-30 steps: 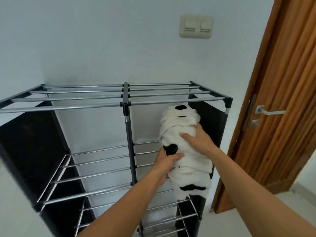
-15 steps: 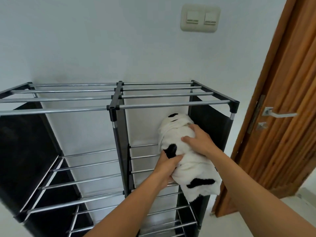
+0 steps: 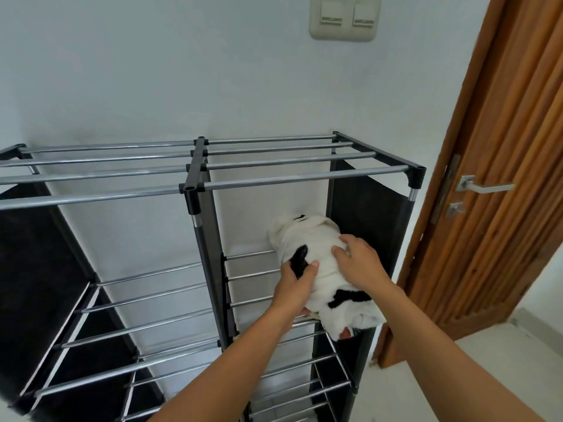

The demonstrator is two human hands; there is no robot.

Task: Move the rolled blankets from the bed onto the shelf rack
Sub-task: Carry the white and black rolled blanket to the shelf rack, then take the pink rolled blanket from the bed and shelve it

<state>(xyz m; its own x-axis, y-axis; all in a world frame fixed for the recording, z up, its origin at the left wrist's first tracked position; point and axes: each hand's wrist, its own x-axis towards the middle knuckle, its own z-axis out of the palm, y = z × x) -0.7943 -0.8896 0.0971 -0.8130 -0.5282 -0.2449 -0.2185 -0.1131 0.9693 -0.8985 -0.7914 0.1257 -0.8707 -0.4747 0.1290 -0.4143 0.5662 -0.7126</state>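
A rolled white blanket with black patches [image 3: 307, 239] lies lengthwise on the second tier of the shelf rack [image 3: 304, 177], in its right section, against the black side panel. Its near end sticks out past the front bar. My left hand [image 3: 294, 283] grips the roll's left side by a black patch. My right hand [image 3: 358, 260] presses down on top of the roll with fingers curled into the fabric. The bed is out of view.
The rack of metal bars and black fabric panels stands against a white wall; its left section [image 3: 100, 300] holds nothing. A wooden door [image 3: 502, 147] with a metal handle [image 3: 481, 186] stands close on the right. A light switch plate [image 3: 344, 18] is on the wall above.
Both hands have pushed the blanket roll from upright in front of the rack down and deeper onto the second tier. The view has moved closer and higher over the rack.
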